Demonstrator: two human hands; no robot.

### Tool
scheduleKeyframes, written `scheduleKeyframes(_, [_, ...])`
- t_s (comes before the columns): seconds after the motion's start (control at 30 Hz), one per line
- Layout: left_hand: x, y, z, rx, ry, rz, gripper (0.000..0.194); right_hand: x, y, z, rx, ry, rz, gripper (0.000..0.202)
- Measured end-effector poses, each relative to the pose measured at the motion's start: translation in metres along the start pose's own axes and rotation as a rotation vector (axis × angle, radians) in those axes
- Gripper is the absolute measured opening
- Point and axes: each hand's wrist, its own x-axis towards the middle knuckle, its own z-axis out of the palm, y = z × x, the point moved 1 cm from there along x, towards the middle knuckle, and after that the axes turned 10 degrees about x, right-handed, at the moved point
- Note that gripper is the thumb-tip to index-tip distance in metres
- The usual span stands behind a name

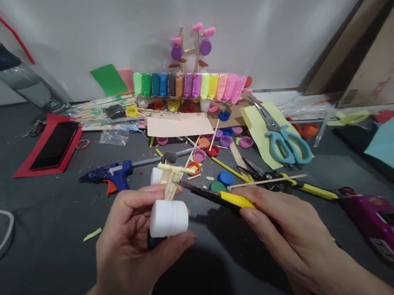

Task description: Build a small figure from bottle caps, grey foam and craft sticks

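My left hand (131,236) grips a small model of wooden sticks (171,187) and white bottle caps (169,219). One cap faces me between thumb and fingers, and another white cap shows behind. A pale yellow strip lies across the top of the sticks. In my right hand (278,225) is a yellow and black utility knife (234,199), its tip pointing left at the sticks. The tip is close to the sticks; whether it touches them I cannot tell. Under the near cap a dark part is mostly hidden by my fingers.
A blue glue gun (109,176) lies left of the model. Bottle caps (226,178) and sticks are scattered beyond it. Teal-handled scissors (290,145) rest on yellow paper. Yellow-handled pliers (270,179) lie at right, a phone (55,145) at left, and clay packs (188,85) at the back.
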Motion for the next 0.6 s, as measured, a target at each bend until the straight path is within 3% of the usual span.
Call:
scheduleKeyframes(0.13, [-0.0011,0.0020,0.0009,-0.023,0.054,-0.054,0.045,0.0007,-0.0026,-0.0020,0.034,-0.007,0.038,0.020])
scheduleKeyframes(0.33, [0.0010,0.0018,0.0027,-0.108,0.018,-0.101,0.046,0.0048,-0.0020,-0.0022,0.191,-0.059,0.143,0.029])
scheduleKeyframes(0.47, [0.0038,0.0019,0.0031,-0.182,0.006,-0.195,0.044,0.0056,0.0010,-0.0022,0.114,-0.084,0.062,0.027])
scheduleKeyframes(0.6, [0.0064,0.0035,0.0004,-0.142,-0.032,-0.155,0.044,0.0028,0.0039,-0.0010,-0.013,-0.031,-0.036,0.027])
